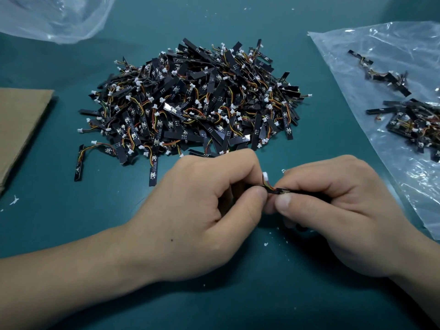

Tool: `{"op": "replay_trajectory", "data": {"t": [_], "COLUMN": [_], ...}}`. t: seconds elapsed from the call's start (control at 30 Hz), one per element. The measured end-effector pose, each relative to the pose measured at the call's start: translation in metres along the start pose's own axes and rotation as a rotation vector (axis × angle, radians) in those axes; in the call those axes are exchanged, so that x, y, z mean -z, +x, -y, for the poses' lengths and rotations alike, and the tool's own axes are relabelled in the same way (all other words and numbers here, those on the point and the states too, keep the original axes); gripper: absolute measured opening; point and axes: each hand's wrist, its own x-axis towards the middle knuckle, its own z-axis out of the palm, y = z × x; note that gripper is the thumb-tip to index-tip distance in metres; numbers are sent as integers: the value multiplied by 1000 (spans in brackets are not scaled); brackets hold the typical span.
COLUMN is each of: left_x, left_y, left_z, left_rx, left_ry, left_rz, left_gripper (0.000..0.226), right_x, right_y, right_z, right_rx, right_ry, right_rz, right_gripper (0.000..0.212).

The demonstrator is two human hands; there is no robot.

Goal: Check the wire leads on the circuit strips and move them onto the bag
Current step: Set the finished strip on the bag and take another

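Many strips (190, 103) heaped; cardboard (21, 120) L; bag (392, 44) R.

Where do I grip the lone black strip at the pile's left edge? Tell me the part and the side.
Likely best: pinch the lone strip across its long edges at the lower, near end, coming from the near-left. That end lies on bare mat, while its wires leave the upper end toward the pile.

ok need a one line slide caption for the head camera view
Left hand and right hand hold one circuit strip, the big pile behind, more strips on the bag at right.
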Motion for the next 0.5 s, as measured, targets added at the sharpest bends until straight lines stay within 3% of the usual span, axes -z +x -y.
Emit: {"op": "replay_trajectory", "data": {"t": [0.5], "left_x": [2], "left_y": [1], "left_z": [10], "left_rx": [-25], "left_ry": [-80], "left_rz": [43], "left_gripper": [19], "right_x": [0], "right_y": [2], "right_z": [-1], "right_rx": [12], "right_ry": [-27], "right_rz": [24], "right_gripper": [26]}}
